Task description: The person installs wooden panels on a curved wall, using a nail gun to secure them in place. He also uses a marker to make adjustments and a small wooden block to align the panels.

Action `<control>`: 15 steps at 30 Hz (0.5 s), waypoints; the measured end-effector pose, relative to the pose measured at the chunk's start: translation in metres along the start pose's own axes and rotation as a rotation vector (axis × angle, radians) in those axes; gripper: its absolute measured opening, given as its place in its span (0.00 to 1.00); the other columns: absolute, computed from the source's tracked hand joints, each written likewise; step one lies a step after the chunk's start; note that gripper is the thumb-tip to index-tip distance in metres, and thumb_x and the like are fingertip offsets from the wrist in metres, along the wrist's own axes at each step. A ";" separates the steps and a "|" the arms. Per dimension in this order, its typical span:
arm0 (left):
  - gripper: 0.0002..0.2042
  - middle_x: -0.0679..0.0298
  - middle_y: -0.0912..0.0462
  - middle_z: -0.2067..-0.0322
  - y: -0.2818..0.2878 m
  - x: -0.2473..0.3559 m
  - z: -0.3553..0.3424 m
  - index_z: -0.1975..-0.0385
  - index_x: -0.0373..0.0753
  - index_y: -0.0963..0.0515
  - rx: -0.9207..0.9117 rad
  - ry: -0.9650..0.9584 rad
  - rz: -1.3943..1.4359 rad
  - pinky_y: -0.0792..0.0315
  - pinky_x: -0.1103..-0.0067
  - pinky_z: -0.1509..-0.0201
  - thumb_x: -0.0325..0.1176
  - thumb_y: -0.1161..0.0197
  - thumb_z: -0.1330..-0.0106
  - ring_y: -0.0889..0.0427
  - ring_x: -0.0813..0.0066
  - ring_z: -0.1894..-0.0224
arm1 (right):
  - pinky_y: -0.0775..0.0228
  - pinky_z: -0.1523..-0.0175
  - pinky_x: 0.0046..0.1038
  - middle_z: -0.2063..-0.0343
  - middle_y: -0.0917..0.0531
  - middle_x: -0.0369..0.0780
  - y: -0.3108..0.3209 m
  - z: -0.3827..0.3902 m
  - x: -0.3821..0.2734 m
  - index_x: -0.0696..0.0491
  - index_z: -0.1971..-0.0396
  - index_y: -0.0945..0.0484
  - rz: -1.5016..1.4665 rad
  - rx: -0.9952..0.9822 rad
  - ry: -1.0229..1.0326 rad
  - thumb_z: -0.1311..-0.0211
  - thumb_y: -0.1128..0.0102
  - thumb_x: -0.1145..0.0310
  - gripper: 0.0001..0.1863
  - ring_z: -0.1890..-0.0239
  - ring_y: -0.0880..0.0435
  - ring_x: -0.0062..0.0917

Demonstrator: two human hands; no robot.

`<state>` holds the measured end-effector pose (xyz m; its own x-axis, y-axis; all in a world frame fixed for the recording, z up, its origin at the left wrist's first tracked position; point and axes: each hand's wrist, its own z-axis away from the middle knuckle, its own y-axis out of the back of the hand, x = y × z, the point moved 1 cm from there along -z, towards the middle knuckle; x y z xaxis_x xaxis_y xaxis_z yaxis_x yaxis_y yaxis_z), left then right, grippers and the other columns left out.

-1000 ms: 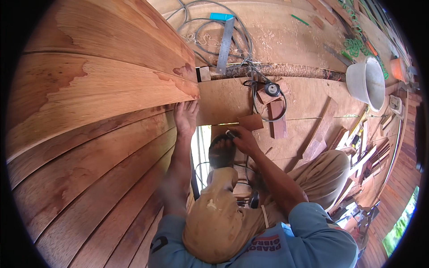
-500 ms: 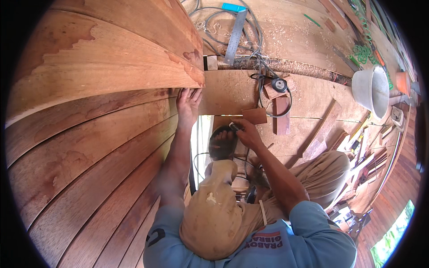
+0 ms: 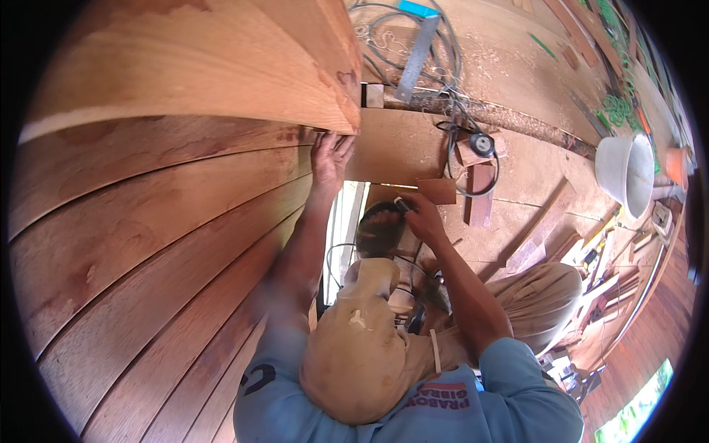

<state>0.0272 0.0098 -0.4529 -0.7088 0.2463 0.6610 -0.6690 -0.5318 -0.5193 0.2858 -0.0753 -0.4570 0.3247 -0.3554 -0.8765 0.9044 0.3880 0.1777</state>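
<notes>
Head view: I saw a person in a blue shirt (image 3: 443, 395) beside brown wooden boards (image 3: 148, 196).
Left hand (image 3: 330, 159): its fingers were stretched out, not curled, touching the low edge of the big plank (image 3: 214, 81).
Right hand (image 3: 419, 212): its fingers were curled around a small marker-like stick (image 3: 400, 202).
Stick: it was near the toes of the dark sandal (image 3: 378, 240).
Floor: a blue-handled square (image 3: 418, 59) lay by a gray cord (image 3: 458, 52).
</notes>
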 end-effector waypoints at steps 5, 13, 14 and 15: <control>0.31 0.52 0.28 0.36 -0.002 0.000 0.001 0.36 0.38 0.32 0.008 -0.001 0.008 0.38 0.58 0.28 0.48 0.34 0.34 0.27 0.50 0.34 | 0.27 0.40 0.34 0.52 0.16 0.49 0.000 -0.002 0.006 0.60 0.48 0.20 -0.009 -0.005 -0.053 0.47 0.45 0.75 0.23 0.48 0.16 0.39; 0.32 0.51 0.29 0.36 0.002 -0.004 -0.001 0.35 0.38 0.33 0.007 -0.012 0.025 0.38 0.57 0.28 0.49 0.34 0.34 0.29 0.49 0.32 | 0.26 0.42 0.34 0.53 0.16 0.49 0.003 0.005 -0.002 0.60 0.47 0.21 0.031 -0.021 -0.036 0.45 0.43 0.74 0.23 0.50 0.15 0.40; 0.32 0.51 0.29 0.36 0.004 -0.004 -0.002 0.35 0.38 0.33 0.004 -0.011 0.026 0.38 0.57 0.28 0.49 0.34 0.34 0.29 0.49 0.32 | 0.26 0.42 0.34 0.53 0.16 0.49 0.004 0.005 -0.003 0.60 0.47 0.21 0.043 -0.018 -0.027 0.45 0.43 0.73 0.23 0.50 0.15 0.40; 0.31 0.53 0.29 0.36 0.006 -0.005 -0.003 0.35 0.40 0.33 -0.006 -0.009 0.038 0.39 0.57 0.28 0.48 0.33 0.34 0.29 0.48 0.32 | 0.26 0.42 0.34 0.53 0.16 0.50 0.004 0.005 -0.005 0.60 0.47 0.20 0.067 -0.019 -0.012 0.45 0.43 0.73 0.23 0.49 0.15 0.40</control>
<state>0.0261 0.0079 -0.4606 -0.7318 0.2182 0.6456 -0.6429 -0.5355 -0.5477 0.2891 -0.0762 -0.4497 0.3874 -0.3387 -0.8574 0.8752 0.4273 0.2267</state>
